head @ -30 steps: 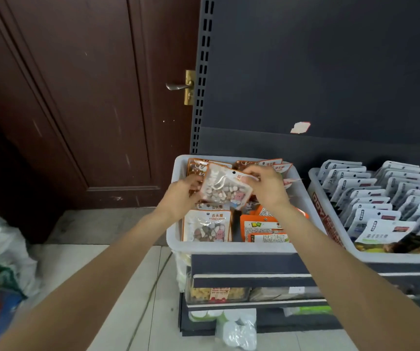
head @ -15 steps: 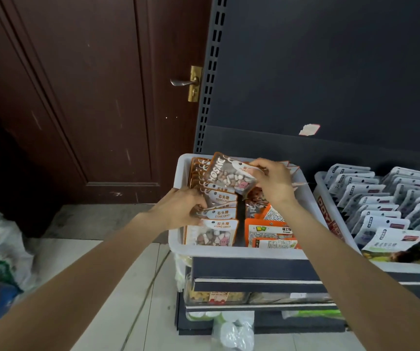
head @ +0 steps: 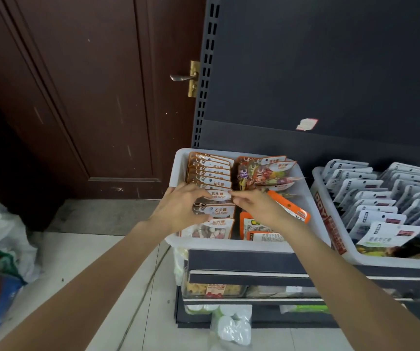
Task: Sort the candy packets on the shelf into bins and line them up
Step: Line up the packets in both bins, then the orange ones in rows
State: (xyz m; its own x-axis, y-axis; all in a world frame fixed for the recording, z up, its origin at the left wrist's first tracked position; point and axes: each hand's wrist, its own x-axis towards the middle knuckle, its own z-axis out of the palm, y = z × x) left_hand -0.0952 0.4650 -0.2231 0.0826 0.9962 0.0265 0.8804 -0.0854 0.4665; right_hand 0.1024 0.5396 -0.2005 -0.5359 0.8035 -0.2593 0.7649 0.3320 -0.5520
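Nearest you, both forearms reached over the white plastic bin [head: 176,243] on the shelf's dark metal front edge [head: 242,260]; your left hand [head: 178,209] curled its fingers on the left edge of one clear stone-candy packet with a white oval label [head: 219,195], and your right hand [head: 257,205] pinched that label's right corner; the packet stood in the bin's left-hand row of matching packets [head: 210,171]. I judged the risk to be in that row; press too hard and the upright packets behind could topple backward, or the one you held could sink crooked and break the line. The orange pouch [head: 290,207] leaning against your right wrist could slide as you withdrew. Further right sat a second bin of white-labelled packets [head: 371,196]; behind stood the dark grey shelf back panel [head: 330,72], beside a brown wooden door [head: 90,84]; pale floor tiles [head: 82,262] lay below.
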